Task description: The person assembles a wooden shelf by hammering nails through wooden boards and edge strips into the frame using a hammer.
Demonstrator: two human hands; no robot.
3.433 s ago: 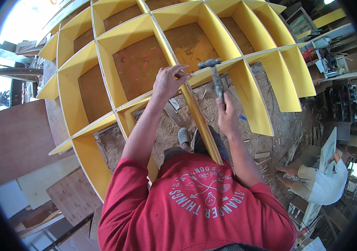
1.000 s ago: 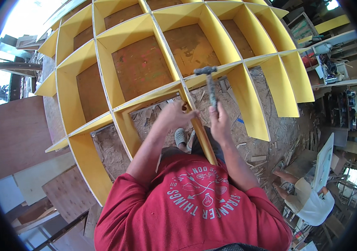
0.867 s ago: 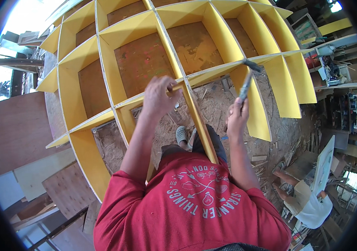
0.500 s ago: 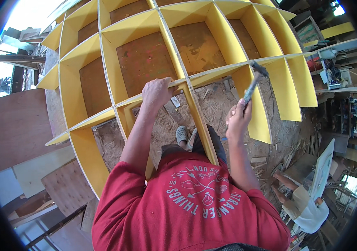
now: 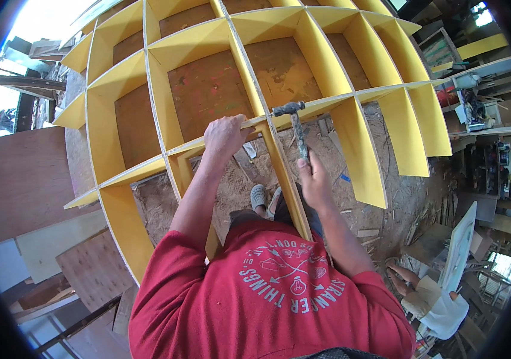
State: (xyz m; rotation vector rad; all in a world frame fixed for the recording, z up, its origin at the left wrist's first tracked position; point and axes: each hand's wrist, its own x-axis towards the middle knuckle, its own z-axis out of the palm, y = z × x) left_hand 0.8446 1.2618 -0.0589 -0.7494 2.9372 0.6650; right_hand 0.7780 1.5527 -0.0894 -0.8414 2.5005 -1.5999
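A yellow wooden grid frame [image 5: 360, 158] of interlocking upright boards spreads out before me. My left hand [image 5: 224, 136] is closed over the top edge of a yellow crosspiece [image 5: 183, 146], left of a joint between boards. In my right hand [image 5: 316, 184] is a hammer, gripped by its worn, paint-spotted handle [image 5: 299, 134]. The dark hammer head [image 5: 289, 108] is just right of that joint, at the crosspiece's upper edge; whether it touches the wood I cannot tell. A long yellow board [image 5: 288, 185] runs from the joint toward my body.
Brown panels [image 5: 207, 87] show through the frame's cells. Sandy ground [image 5: 405, 197] with wood scraps lies below, around my feet in grey clogs [image 5: 258, 196]. Plywood sheets [image 5: 88, 257] lean at the left. Another person [image 5: 435, 302] is low at the right, near a pale board [image 5: 459, 245].
My right hand has swung the hammer left and inward, from over the right-hand boards to beside the joint. My left hand keeps its hold on the crosspiece.
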